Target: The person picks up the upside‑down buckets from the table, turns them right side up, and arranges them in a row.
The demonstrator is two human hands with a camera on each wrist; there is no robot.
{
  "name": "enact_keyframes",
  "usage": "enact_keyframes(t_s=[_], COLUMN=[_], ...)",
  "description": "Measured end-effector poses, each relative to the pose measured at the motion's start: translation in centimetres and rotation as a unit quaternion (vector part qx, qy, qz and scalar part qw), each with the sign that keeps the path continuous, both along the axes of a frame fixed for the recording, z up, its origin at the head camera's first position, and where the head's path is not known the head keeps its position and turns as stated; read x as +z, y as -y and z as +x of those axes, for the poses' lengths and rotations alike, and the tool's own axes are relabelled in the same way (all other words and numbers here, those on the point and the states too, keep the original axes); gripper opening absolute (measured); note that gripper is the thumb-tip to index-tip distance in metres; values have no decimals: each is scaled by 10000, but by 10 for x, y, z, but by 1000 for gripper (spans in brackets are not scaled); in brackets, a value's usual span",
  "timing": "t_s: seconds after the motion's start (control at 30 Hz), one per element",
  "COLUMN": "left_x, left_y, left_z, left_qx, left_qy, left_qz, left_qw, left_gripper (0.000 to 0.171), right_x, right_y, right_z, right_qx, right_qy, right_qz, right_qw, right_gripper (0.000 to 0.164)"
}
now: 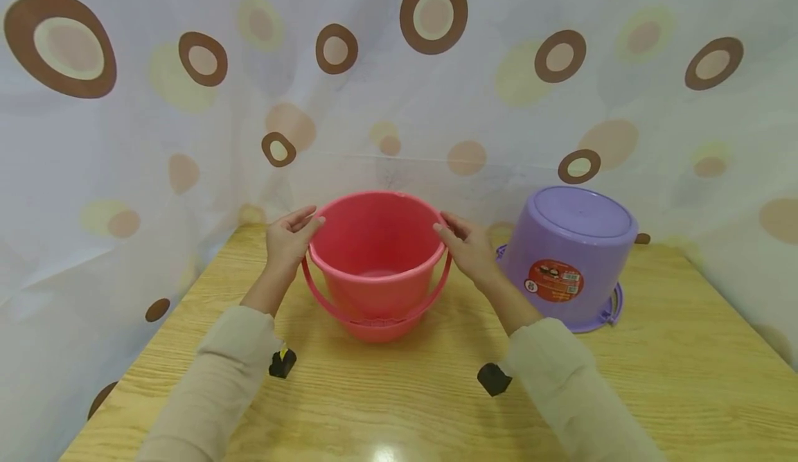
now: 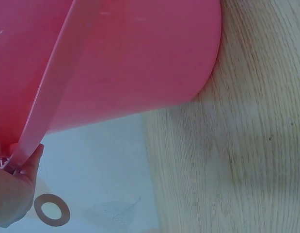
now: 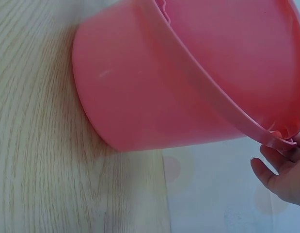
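Pinkish-red plastic bucket (image 1: 374, 300), mouth up, round rim (image 1: 375, 279), matching handle (image 1: 378, 323) hanging down across front, base on tabletop (image 1: 386, 406).

- Desk (image 1: 686, 351): pale yellow wood, the grain running left to right, with a bright glint at the near edge.
- Pink bucket (image 1: 380, 303): left of the middle of the desk, base down, mouth up.
- Purple bucket (image 1: 601, 268): on the right, towards the far side, upside down with its rim on the wood, well apart from the pink bucket.
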State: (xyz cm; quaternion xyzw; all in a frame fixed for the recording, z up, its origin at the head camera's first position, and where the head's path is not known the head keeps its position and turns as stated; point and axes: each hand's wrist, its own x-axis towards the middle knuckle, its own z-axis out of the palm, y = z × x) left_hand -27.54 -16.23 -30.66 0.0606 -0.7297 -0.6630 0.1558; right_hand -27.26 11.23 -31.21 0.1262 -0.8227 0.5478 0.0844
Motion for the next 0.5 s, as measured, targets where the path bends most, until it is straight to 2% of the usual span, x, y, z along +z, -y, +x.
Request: enact_keyframes(t_s=[0.13, 0.37, 0.5], left_x=[0, 1, 1], left_y=[0, 0, 0], left_z=[-4, -12, -16], left_qx=[61, 28, 5], left_qy=[-37, 29, 43], left_qz=[-104, -220, -284], left_qw=[9999, 9998, 9996], left_gripper=[38, 38, 38], right_x=[1, 0, -1], right_y=[1, 4, 6], right_z=[-4, -12, -15], right_qx=[-43, -150, -330], right_qy=[-4, 10, -105], right_qz=[-13, -488, -456], right_qw=[10000, 9987, 9984], right_gripper=[47, 45, 42])
